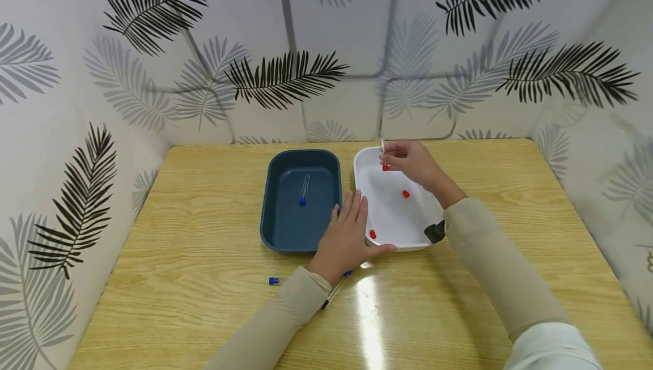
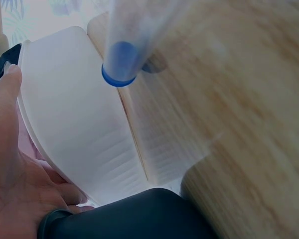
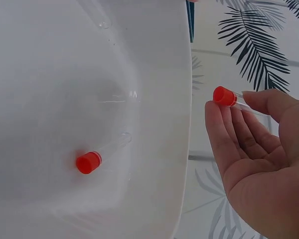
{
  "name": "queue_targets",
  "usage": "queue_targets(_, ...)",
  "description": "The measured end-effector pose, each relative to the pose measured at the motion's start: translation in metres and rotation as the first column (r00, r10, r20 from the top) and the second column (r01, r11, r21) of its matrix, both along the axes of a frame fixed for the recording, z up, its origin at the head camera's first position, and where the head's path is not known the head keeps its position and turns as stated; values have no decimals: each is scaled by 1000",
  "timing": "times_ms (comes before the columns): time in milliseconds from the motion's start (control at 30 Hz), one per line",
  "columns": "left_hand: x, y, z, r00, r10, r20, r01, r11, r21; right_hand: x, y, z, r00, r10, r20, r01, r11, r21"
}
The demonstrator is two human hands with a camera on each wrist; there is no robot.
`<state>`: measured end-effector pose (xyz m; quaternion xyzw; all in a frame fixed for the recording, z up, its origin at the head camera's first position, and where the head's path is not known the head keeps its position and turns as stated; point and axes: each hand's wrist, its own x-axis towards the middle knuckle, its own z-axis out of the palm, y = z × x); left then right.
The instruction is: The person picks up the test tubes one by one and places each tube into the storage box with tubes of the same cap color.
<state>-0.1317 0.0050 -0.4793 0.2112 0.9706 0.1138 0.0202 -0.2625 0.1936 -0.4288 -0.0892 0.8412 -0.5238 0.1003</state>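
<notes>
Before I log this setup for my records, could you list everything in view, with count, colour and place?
White tray: 1, white, right side of the pair
Blue tray: 1, dark blue, left of the white one
Red-capped tubes: 3, clear with red caps, two in the white tray, one held up at its far end
Blue-capped tubes: 3, clear with blue caps, one in the blue tray, two on the near tabletop
Dark tip: 1, black, near tabletop; cannot tell what it belongs to
Table: 1, light wood, under everything
Leaf-patterned backdrop: whitish with black and grey leaves, behind and beside the table
Wrist device: 1, black, right wrist
Sleeves: 2, beige, both arms
Left hand: 1, bare, at the white tray's near-left corner
Right hand: 1, bare, pinching a red-capped tube
</notes>
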Motion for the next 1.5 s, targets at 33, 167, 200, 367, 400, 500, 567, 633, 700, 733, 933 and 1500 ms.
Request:
queue_targets(33,0,0,0,1000,0,3,0,1000,0,0,0,-1,1000,4,1,-4,1000,15)
queue_targets(167,0,0,2,1000,-1,4,1,1000,3,1,0,-4,1000,18,13,-19,996,92)
queue_targets(200,0,0,2,1000,0,3,0,1000,1,1,0,-4,1000,23,13,-25,994,110)
queue_targets(367,0,-1,2,1000,4,-5,-4,1000,-1,-1,0,-7,999,48,-3,-46,985,166)
queue_targets(400,0,-1,2,1000,4,-5,-4,1000,-3,-2,0,-8,999,53,-5,-51,984,172)
queue_targets(500,1,-1,2,1000,-2,-8,2,1000,-2,-5,-1,-11,999,53,3,-52,982,180)
queue_targets(567,1,-1,2,1000,-4,-10,4,1000,-3,-6,-2,-12,998,58,8,-58,980,189)
queue_targets(633,1,-1,2,1000,-5,-13,4,1000,-4,-8,-3,-12,998,55,15,-57,979,197)
queue_targets(700,0,-2,2,1000,-4,-15,4,1000,-6,-9,-4,-13,999,49,19,-52,977,205)
queue_targets(733,0,-2,2,1000,-4,-17,4,1000,-9,-10,-4,-13,999,49,18,-51,975,214)
queue_targets(933,0,-2,-1,1000,-3,-18,3,1000,0,-14,-6,-19,998,62,-24,-52,952,303)
queue_targets(1500,-1,-1,-2,1000,-2,-16,2,1000,-9,-13,-6,-36,990,80,119,-118,927,356)
